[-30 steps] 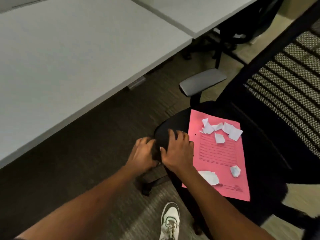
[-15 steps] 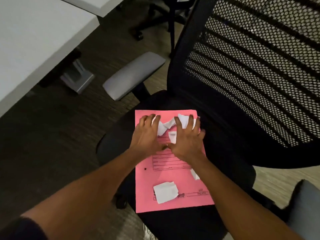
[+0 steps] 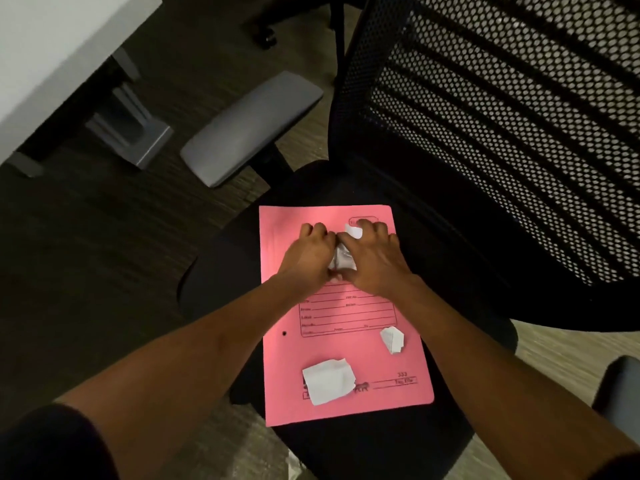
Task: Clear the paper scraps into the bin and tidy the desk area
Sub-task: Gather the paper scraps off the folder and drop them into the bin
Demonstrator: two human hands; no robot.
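Observation:
A pink folder (image 3: 349, 403) lies on the black seat of an office chair (image 3: 450, 265). My left hand (image 3: 308, 254) and my right hand (image 3: 374, 261) press together over the folder's upper half, cupped around a bunch of white paper scraps (image 3: 341, 259) gathered between them. One scrap sticks up by my right fingers. Two loose scraps stay on the folder's lower half: a large flat one (image 3: 328, 381) and a small crumpled one (image 3: 392, 338). No bin is in view.
The chair's black mesh back (image 3: 502, 116) rises at the right, its grey armrest (image 3: 249, 128) sticks out to the left. A white desk (image 3: 52, 53) with a grey leg (image 3: 135, 133) stands at the upper left. Dark carpet lies around.
My hands went from the chair seat's edge onto the folder, spread over the upper scraps, then drew together and bunched them. The view has come closer over the chair.

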